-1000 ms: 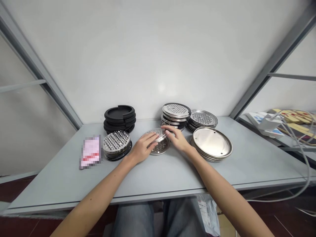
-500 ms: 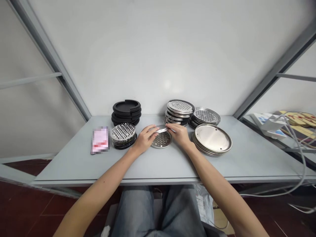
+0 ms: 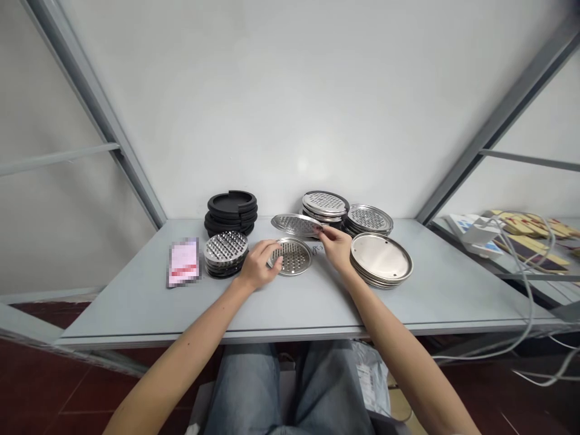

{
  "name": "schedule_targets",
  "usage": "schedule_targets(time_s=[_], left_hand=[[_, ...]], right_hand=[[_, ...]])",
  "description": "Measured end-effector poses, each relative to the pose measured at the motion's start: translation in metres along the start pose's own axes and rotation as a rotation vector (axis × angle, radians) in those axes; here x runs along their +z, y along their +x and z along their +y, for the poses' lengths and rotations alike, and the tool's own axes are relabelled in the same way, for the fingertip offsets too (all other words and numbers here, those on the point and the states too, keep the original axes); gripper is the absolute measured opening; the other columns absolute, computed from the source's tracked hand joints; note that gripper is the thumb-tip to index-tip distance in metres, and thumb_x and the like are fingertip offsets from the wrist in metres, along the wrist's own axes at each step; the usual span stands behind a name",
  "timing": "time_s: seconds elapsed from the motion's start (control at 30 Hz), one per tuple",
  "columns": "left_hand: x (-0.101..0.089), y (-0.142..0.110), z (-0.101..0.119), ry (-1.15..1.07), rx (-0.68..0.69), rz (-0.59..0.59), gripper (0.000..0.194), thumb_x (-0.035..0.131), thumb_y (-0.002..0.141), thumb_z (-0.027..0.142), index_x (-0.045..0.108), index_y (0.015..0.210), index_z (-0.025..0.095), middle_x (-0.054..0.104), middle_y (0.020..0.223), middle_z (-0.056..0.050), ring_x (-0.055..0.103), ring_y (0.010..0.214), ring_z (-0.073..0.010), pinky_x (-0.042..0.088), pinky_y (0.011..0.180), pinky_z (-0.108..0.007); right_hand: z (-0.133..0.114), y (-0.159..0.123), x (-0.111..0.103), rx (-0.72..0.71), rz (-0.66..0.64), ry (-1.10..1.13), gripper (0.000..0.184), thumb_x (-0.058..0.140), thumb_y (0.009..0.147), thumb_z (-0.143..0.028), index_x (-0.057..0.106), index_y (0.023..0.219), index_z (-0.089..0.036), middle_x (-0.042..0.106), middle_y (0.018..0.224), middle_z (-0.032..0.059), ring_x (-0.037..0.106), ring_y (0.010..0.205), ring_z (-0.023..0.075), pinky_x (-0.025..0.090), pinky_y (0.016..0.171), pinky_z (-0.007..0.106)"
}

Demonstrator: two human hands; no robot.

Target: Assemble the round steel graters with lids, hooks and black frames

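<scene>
My right hand (image 3: pixel 336 244) pinches the right edge of a round metal grater plate (image 3: pixel 294 225), held tilted above the table. My left hand (image 3: pixel 261 264) has its thumb and fingers apart, at the left rim of a second perforated grater plate (image 3: pixel 294 258) lying flat on the table. Whether it touches that rim I cannot tell. Left of this hand stands a stack of smaller grater discs (image 3: pixel 225 249). Beside my right wrist is a pile of plain metal lids (image 3: pixel 381 258). A small dark wire-like piece (image 3: pixel 317 248) lies between the hands.
Black rings (image 3: pixel 232 211) are stacked at the back left. Behind the raised plate stands a stack of grater plates with black rings (image 3: pixel 325 204), with more perforated plates (image 3: pixel 369 219) to its right. A blurred pink card-like item (image 3: pixel 184 261) lies left. White cables (image 3: pixel 528 290) hang at the right.
The grater plate both hands held is now in my right hand alone, tilted further back. My left hand has let go and come down beside the flat plate.
</scene>
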State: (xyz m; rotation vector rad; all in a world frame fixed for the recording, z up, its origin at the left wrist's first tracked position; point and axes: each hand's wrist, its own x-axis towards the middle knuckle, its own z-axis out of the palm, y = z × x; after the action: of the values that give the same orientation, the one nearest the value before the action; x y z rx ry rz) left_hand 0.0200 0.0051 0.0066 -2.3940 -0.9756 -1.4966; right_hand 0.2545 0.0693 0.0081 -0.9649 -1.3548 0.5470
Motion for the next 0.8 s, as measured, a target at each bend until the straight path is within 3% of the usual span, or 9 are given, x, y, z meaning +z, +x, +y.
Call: schedule_targets(time_s=[0.1, 0.2, 0.3, 0.4, 0.53, 0.6, 0.63, 0.7, 0.8], left_hand=[[0.004, -0.003, -0.002, 0.000, -0.024, -0.101, 0.013, 0.052, 0.087, 0.022, 0.063, 0.092, 0.016, 0.066, 0.093, -0.008, 0.063, 0.089, -0.0200, 0.053, 0.082, -0.035], [0.006, -0.006, -0.004, 0.033, -0.035, -0.169, 0.019, 0.051, 0.088, 0.024, 0.062, 0.074, 0.018, 0.066, 0.078, -0.006, 0.062, 0.074, -0.0180, 0.053, 0.072, -0.032], [0.006, -0.008, -0.004, 0.045, -0.048, -0.194, 0.024, 0.051, 0.088, 0.025, 0.062, 0.067, 0.019, 0.065, 0.070, -0.004, 0.061, 0.066, -0.0169, 0.051, 0.064, -0.030], [0.006, -0.007, -0.004, 0.038, -0.061, -0.204, 0.019, 0.053, 0.087, 0.025, 0.064, 0.072, 0.019, 0.066, 0.075, -0.005, 0.063, 0.071, -0.0178, 0.052, 0.068, -0.031], [0.007, -0.006, -0.006, 0.009, -0.070, -0.228, 0.013, 0.056, 0.085, 0.023, 0.065, 0.077, 0.020, 0.067, 0.080, -0.005, 0.063, 0.077, -0.0194, 0.051, 0.076, -0.036], [0.007, -0.006, -0.007, -0.007, -0.088, -0.241, 0.012, 0.056, 0.085, 0.023, 0.065, 0.077, 0.019, 0.066, 0.080, -0.005, 0.062, 0.077, -0.0193, 0.051, 0.077, -0.036], [0.007, -0.006, -0.007, -0.013, -0.098, -0.244, 0.013, 0.056, 0.085, 0.022, 0.065, 0.077, 0.019, 0.066, 0.080, -0.005, 0.062, 0.077, -0.0191, 0.051, 0.077, -0.036], [0.008, -0.006, -0.008, -0.017, -0.111, -0.241, 0.015, 0.055, 0.086, 0.022, 0.065, 0.075, 0.019, 0.066, 0.078, -0.004, 0.061, 0.076, -0.0187, 0.051, 0.075, -0.035], [0.007, -0.006, -0.007, -0.012, -0.123, -0.232, 0.019, 0.053, 0.088, 0.022, 0.063, 0.072, 0.019, 0.065, 0.076, -0.004, 0.061, 0.074, -0.0180, 0.050, 0.074, -0.033]], right_hand=[[-0.010, 0.000, 0.000, 0.226, -0.109, 0.215, 0.037, 0.078, 0.064, -0.042, 0.074, 0.088, -0.014, 0.074, 0.082, 0.0057, 0.069, 0.076, 0.0210, 0.058, 0.074, 0.037], [-0.026, -0.003, -0.005, 0.421, -0.161, 0.333, 0.041, 0.083, 0.058, -0.041, 0.073, 0.087, -0.014, 0.072, 0.081, 0.0057, 0.068, 0.073, 0.0178, 0.059, 0.070, 0.032], [-0.048, -0.002, -0.021, 0.490, -0.191, 0.343, 0.035, 0.084, 0.059, -0.041, 0.071, 0.078, -0.014, 0.071, 0.081, 0.0053, 0.065, 0.068, 0.0130, 0.058, 0.065, 0.025], [-0.068, 0.011, -0.049, 0.469, -0.164, 0.318, 0.032, 0.082, 0.064, -0.041, 0.067, 0.070, -0.013, 0.068, 0.078, 0.0049, 0.060, 0.060, 0.0079, 0.056, 0.058, 0.019], [-0.080, 0.045, -0.098, 0.475, -0.036, 0.364, 0.022, 0.080, 0.070, -0.028, 0.065, 0.071, -0.012, 0.049, 0.054, -0.0051, 0.039, 0.039, 0.0001, 0.051, 0.046, 0.011], [-0.077, 0.063, -0.123, 0.483, 0.073, 0.353, 0.016, 0.076, 0.074, -0.020, 0.063, 0.073, -0.012, 0.036, 0.047, -0.0101, 0.037, 0.037, 0.0005, 0.052, 0.048, 0.010], [-0.073, 0.070, -0.134, 0.481, 0.133, 0.342, 0.014, 0.075, 0.075, -0.017, 0.062, 0.075, -0.012, 0.036, 0.047, -0.0104, 0.041, 0.038, 0.0011, 0.054, 0.051, 0.011], [-0.060, 0.082, -0.152, 0.473, 0.311, 0.279, 0.013, 0.072, 0.074, -0.009, 0.060, 0.078, -0.012, 0.050, 0.055, -0.0057, 0.054, 0.047, 0.0043, 0.057, 0.055, 0.014], [-0.033, 0.091, -0.162, 0.519, 0.575, 0.204, 0.018, 0.067, 0.072, -0.002, 0.056, 0.081, -0.012, 0.061, 0.069, 0.0003, 0.064, 0.060, 0.0091, 0.060, 0.057, 0.018]])
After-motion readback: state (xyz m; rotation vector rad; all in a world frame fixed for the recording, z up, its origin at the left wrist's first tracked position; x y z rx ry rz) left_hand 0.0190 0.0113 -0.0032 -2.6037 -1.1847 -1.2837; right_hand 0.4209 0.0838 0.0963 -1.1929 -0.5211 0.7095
